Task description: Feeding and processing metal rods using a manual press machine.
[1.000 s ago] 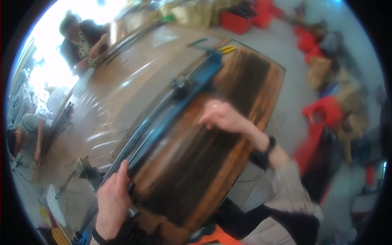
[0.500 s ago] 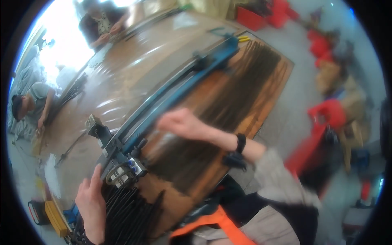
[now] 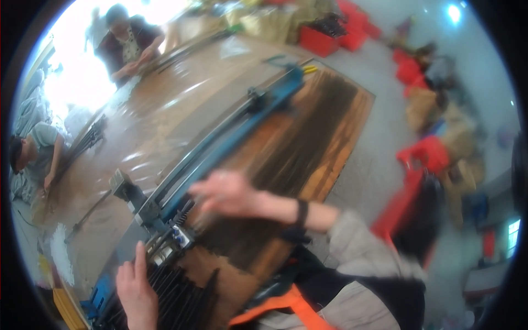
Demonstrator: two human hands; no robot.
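Note:
My left hand point(image 3: 136, 291) is beside the lower end of a long blue rail fixture point(image 3: 220, 146), its index finger stretched toward a metal clamp mechanism point(image 3: 168, 245). Nothing shows in its fingers. My right hand point(image 3: 228, 192) is over the near edge of the rail, above the mechanism; motion smears its fingers, so whether they hold anything is unclear. A bunch of thin black rods point(image 3: 179, 297) lies beside my left hand. Along the right side of the rail spreads a wide layer of dark thin rods point(image 3: 308, 137).
The wooden table point(image 3: 236, 269) carries clear plastic sheeting at left. Yellow-handled pliers point(image 3: 310, 70) lie near the rail's far end. Two people point(image 3: 129, 47) work across the table, one at far left. Red bins point(image 3: 319, 41) and sacks stand on the floor.
The view has shifted, moving the table slightly left and down. My right hand has come down and left, closer to the clamp mechanism. My left hand stays near the rail's lower end.

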